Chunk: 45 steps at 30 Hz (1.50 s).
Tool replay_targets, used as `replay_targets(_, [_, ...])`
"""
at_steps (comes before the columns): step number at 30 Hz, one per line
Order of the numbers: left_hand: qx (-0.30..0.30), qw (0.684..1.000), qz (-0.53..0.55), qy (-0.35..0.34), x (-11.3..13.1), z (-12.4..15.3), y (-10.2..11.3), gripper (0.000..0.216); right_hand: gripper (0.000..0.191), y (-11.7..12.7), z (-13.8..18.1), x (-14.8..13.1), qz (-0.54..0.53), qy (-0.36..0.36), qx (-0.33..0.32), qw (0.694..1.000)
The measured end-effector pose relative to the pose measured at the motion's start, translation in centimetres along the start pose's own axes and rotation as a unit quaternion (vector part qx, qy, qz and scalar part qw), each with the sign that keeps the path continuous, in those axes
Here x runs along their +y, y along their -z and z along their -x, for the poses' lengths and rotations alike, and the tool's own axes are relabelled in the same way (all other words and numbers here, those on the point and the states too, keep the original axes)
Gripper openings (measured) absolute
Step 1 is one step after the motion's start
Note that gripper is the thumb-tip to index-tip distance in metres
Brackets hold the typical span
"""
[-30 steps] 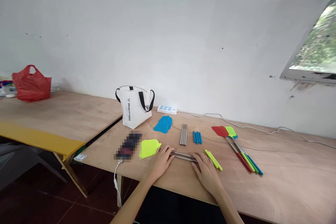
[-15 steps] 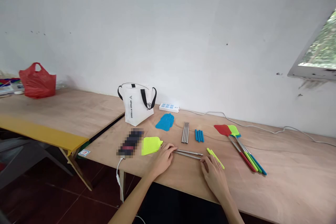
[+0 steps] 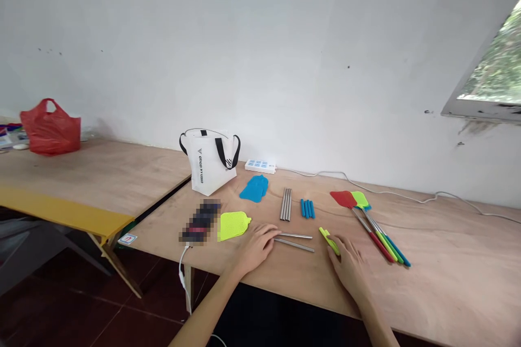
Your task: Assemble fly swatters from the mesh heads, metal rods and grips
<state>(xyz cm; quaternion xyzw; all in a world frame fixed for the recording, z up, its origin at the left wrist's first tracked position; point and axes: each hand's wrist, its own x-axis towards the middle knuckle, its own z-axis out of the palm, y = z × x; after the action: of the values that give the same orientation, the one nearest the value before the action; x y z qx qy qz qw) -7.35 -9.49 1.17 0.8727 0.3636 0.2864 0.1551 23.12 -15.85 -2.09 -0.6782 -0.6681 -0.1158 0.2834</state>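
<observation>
My left hand [image 3: 255, 248] rests on the wooden table [image 3: 427, 276] with its fingertips on the near ends of two metal rods [image 3: 293, 241]; the fingers lie loosely curved. My right hand [image 3: 350, 269] lies flat to the right, fingers over the near end of the yellow-green grips [image 3: 328, 237]. A yellow-green swatter head [image 3: 233, 225] lies just left of my left hand. Further back are a blue swatter head [image 3: 254, 188], several more metal rods [image 3: 286, 204] and blue grips [image 3: 307, 209].
Three assembled swatters [image 3: 376, 230] lie to the right. A white tote bag [image 3: 210, 164] and a power strip [image 3: 260, 165] stand at the back, a phone [image 3: 199, 222] on a cable at the left edge. A red plastic bag [image 3: 49, 128] sits on the neighbouring table.
My right hand slid rightward off the two metal rods and onto the yellow-green grips. My left hand stayed at the rods' left ends.
</observation>
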Motion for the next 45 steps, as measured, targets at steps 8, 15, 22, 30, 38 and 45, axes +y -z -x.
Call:
replay_targets(8, [-0.012, 1.000, -0.001, 0.026, 0.6, -0.4, -0.2, 0.019, 0.033, -0.6, 0.4, -0.1, 0.041, -0.047, -0.002, 0.998])
replay_targets(15, [-0.026, 0.998, 0.046, 0.037, 0.6, -0.5, -0.1, 0.011, 0.029, -0.6, 0.0, 0.7, -0.082, 0.000, 0.001, 0.997])
replay_targets(22, [-0.018, 0.996, 0.070, 0.053, -0.4, -0.4, -0.8, 0.009, 0.024, -0.2, -0.1, 0.6, -0.077, 0.069, 0.009, 0.995])
replay_targets(30, [-0.016, 0.996, 0.080, 0.048, -0.5, -0.3, -0.7, 0.008, 0.028, -0.5, 0.0, 0.6, -0.077, 0.089, 0.010, 0.993])
replay_targets(38, [-0.021, 0.995, 0.089, 0.040, -0.3, -0.4, -0.6, 0.010, 0.030, -0.4, 0.0, 0.1, -0.058, 0.115, 0.017, 0.992])
replay_targets(45, [-0.032, 0.996, 0.084, 0.006, 0.2, -0.6, -0.5, 0.011, 0.028, -0.2, 0.1, -3.1, -0.067, 0.157, -0.007, 0.985])
